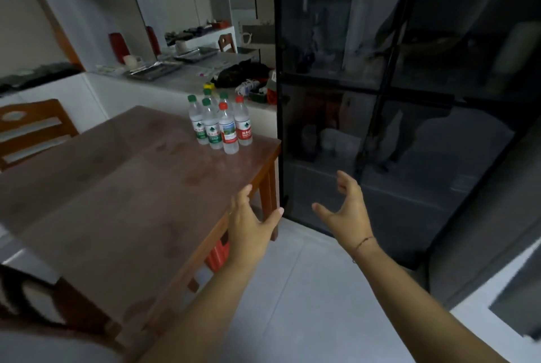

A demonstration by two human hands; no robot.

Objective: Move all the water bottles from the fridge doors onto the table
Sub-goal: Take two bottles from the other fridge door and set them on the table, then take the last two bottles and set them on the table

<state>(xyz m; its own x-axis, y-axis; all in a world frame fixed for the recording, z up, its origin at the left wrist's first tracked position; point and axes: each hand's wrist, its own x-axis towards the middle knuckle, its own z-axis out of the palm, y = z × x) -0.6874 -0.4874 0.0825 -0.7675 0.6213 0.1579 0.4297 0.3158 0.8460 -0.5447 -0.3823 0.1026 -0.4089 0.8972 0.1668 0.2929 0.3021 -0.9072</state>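
Several clear water bottles [220,125] with green and red caps stand upright in a tight cluster at the far right corner of the brown wooden table [123,187]. The dark glossy fridge [409,105] fills the right half of the view with its doors shut. My left hand [251,225] hovers over the table's right edge, fingers apart and holding nothing. My right hand [348,210] is raised in front of the fridge's lower door, fingers spread and curled, also holding nothing.
A white counter [187,75] behind the table carries metal trays, a dark bag and small clutter. Wooden chairs stand at the left [32,128] and bottom left. A red stool [218,254] sits under the table. Pale tiled floor lies between table and fridge.
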